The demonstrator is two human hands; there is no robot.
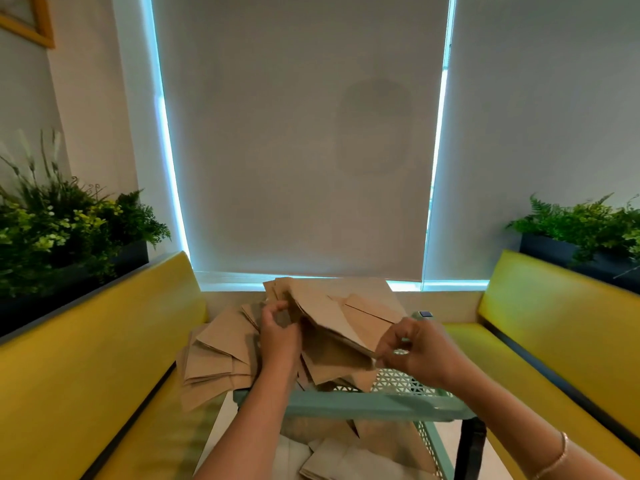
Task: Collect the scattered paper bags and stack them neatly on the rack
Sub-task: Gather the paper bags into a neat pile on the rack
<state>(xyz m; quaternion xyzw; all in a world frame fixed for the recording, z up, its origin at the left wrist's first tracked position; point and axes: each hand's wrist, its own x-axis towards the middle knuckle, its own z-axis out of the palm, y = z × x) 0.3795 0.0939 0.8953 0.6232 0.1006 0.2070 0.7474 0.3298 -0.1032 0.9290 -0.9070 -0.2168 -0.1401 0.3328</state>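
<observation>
Head view, a person sorting paper bags over a rack. A raised bundle of bags is held tilted above the teal rack. The right hand pinches the bundle's near lower corner, fingers curled onto the paper edge; the left hand curls at the bundle's far left edge, though whether its fingers actually clamp the paper is unclear under motion blur. Loose bags fan out over the rack's left side and overhang it; more bags lie on the lower level beneath. The bags appear light, thin and flat-folded, stiff along creases yet apt to slide over one another. The bundle is likely best held at opposite edges, squeezing the whole thickness, so that inner sheets do not slip out.
</observation>
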